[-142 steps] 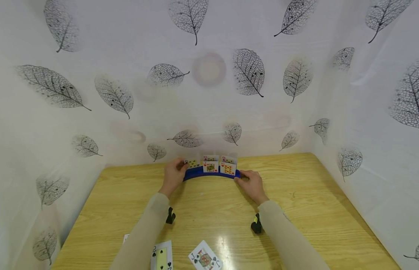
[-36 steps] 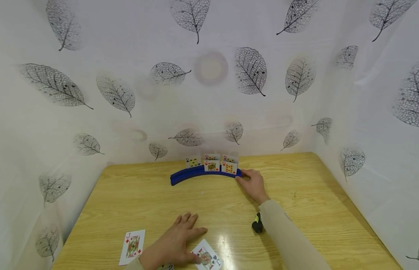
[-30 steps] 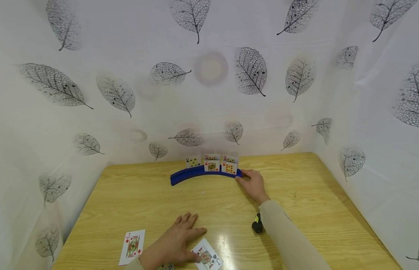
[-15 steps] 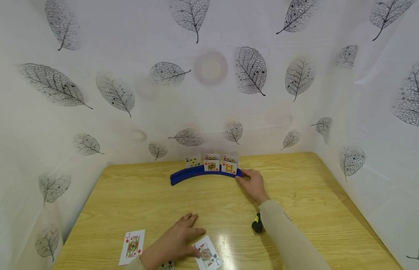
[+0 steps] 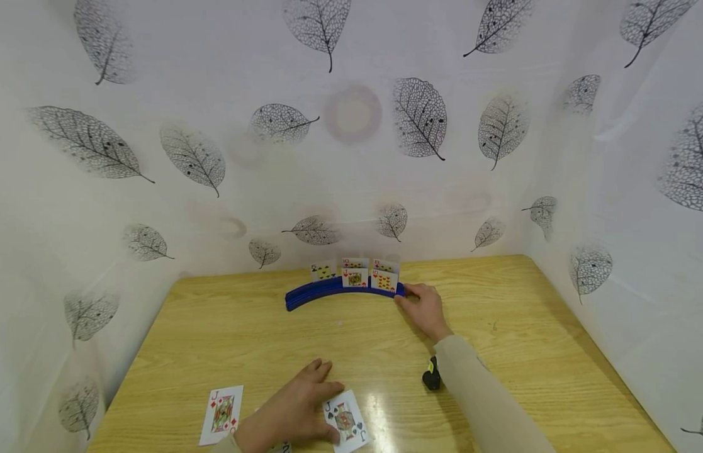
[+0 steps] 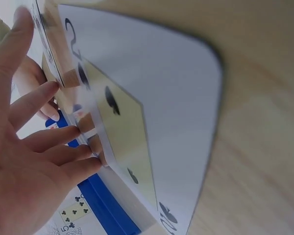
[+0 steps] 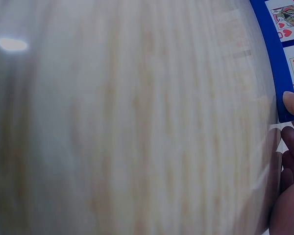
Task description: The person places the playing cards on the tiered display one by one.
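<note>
My left hand (image 5: 297, 406) is low over the table, fingers extended and spread, its thumb touching a jack of spades (image 5: 345, 421) that lies face up. Partly hidden under this hand is another spade card, whose yellow panel and corner spades show large in the left wrist view, where the spade card (image 6: 157, 83) looks like a two. My right hand (image 5: 425, 309) pinches the right end of a curved blue card holder (image 5: 311, 292), thumb in front. Several playing cards stand in the holder, among them a heart face card (image 5: 355, 277) and a ten of hearts (image 5: 384, 281).
A jack of diamonds (image 5: 221, 415) lies face up left of my left hand. A small black device (image 5: 432, 375) shows beside the right sleeve (image 5: 487, 390). The wooden table (image 5: 515, 327) meets leaf-patterned white curtains (image 5: 351, 182) at the back and sides.
My left hand came down from the holder's left end, where a card now stands uncovered, to the near table. The jack of spades has turned slightly more upright under the thumb. My right hand stays put.
</note>
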Motion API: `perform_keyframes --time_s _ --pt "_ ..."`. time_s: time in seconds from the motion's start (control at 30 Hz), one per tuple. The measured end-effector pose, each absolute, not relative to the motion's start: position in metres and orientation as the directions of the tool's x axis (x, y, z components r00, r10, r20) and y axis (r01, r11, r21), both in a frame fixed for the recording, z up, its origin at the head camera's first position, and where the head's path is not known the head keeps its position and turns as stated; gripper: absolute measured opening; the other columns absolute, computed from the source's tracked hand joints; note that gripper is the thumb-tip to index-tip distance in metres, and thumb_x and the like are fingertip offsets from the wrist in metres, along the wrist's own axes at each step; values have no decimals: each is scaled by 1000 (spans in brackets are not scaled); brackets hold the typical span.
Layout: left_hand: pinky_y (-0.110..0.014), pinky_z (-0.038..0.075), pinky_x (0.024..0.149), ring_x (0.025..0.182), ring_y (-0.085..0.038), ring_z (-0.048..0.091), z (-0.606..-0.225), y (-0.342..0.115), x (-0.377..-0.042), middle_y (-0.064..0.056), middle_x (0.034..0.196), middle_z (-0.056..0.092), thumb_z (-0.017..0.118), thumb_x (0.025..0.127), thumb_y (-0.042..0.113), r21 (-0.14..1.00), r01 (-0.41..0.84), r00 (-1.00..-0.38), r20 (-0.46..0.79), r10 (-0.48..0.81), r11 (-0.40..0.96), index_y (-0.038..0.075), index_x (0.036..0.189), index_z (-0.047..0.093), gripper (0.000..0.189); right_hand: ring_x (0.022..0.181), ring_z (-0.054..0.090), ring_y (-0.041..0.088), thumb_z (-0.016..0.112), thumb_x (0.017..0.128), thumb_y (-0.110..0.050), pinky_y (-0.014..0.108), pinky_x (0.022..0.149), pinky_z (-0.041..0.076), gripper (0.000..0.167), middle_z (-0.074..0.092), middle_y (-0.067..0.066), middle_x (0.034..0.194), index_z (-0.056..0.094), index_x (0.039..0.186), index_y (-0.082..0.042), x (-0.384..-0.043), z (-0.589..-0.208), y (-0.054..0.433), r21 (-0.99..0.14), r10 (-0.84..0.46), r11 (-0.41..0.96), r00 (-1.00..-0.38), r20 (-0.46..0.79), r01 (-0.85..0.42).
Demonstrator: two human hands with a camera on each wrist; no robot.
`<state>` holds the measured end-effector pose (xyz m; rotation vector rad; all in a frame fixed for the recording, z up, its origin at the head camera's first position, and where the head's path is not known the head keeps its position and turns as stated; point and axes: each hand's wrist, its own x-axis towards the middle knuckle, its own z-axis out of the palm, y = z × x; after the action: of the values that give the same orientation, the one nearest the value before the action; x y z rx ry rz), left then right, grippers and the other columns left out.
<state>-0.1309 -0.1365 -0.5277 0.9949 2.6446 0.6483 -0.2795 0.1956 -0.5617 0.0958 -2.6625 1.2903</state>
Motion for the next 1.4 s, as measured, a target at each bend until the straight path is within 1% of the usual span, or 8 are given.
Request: perform_keyframes --time_s 0.13,0.4,0.6,0.77,1.0,1.1,1.23,1.4 --pt "-69 44 114 148 -54 41 -529 -136 -131 -28 160 46 90 64 66 471 569 -737 -70 672 674 25 143 67 92 121 59 40 78 97 -22 58 110 46 43 73 20 122 70 132 2 -279 -561 196 -775 21 618 -983 183 -131" --pt "-61 46 116 148 -49 45 -528 -136 -132 -28 159 47 93 66 58 470 532 -766 -89 637 705 15 140 68 90 120 60 40 78 97 -22 58 109 46 44 74 20 122 70 132 2 -279 -560 196 -775 19 618 -983 185 -134" --pt "-62 46 115 148 -48 45 -525 -139 -132 -27 159 48 93 74 49 503 507 -773 -96 628 700 11 139 69 79 118 61 41 79 96 -21 58 108 47 42 74 20 119 71 130 3 -279 -560 195 -770 13 618 -978 209 -156" --pt "-64 43 117 150 -49 43 -521 -142 -132 -25 161 47 88 83 42 492 504 -765 -126 631 710 19 137 71 61 118 61 41 79 96 -21 58 108 47 42 74 21 119 71 130 3 -279 -560 195 -770 16 619 -977 213 -158" --pt "-68 32 123 152 -52 37 -521 -143 -132 -27 162 44 80 92 40 461 548 -743 -116 660 698 26 142 67 54 118 61 42 79 96 -20 58 107 47 42 74 22 119 71 130 4 -278 -559 195 -769 19 621 -978 209 -152" --pt "-69 32 123 152 -52 36 -523 -143 -132 -28 163 43 78 92 51 471 541 -747 -111 655 697 27 146 64 61 118 61 42 79 96 -20 59 108 47 42 74 22 119 71 130 4 -278 -560 195 -769 16 621 -977 210 -155" --pt "-69 32 123 153 -53 34 -527 -141 -129 -28 164 40 77 84 69 478 522 -766 -103 635 707 23 153 57 85 119 61 42 79 96 -20 59 109 47 42 74 22 119 71 130 4 -278 -560 195 -768 13 620 -977 215 -160" --pt "-69 27 125 155 -55 28 -529 -139 -127 -30 166 35 78 78 74 444 515 -782 -108 614 733 21 157 51 99 119 61 42 79 96 -20 59 108 47 42 74 21 120 72 130 3 -279 -560 195 -770 13 618 -976 215 -161"
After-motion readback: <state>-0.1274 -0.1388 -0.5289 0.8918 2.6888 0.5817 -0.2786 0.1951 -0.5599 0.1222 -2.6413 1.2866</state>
